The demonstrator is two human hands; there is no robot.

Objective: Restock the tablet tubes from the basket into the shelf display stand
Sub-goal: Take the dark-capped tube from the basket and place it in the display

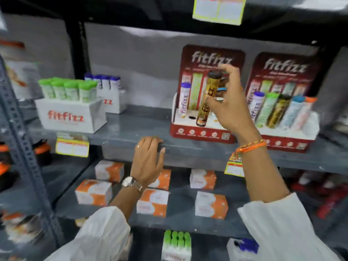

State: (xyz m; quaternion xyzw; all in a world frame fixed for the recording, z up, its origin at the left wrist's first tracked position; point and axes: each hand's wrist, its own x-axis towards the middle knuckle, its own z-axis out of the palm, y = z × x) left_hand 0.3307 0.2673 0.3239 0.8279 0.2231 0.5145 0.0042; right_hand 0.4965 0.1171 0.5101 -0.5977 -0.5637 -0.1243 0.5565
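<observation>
My right hand (228, 102) grips a gold-and-black tablet tube (206, 102) with a dark cap, held upright over the white tray of the left red display stand (199, 132). A purple-capped white tube (184, 99) stands in that stand's leftmost slot, and an empty hole (192, 117) shows beside it. More tubes seem to be tucked behind my fingers, but they are mostly hidden. My left hand (148, 159) rests on the front edge of the grey shelf (131, 129), fingers curled over the lip. The basket is out of view.
A second red display stand (286, 142), at the right, holds several tubes. White boxes of green-capped (71, 115) and purple-capped tubes (113, 102) sit at the left. Orange-and-white cartons (94, 193) lie on the lower shelf. Price tags (72, 147) hang from the shelf edges.
</observation>
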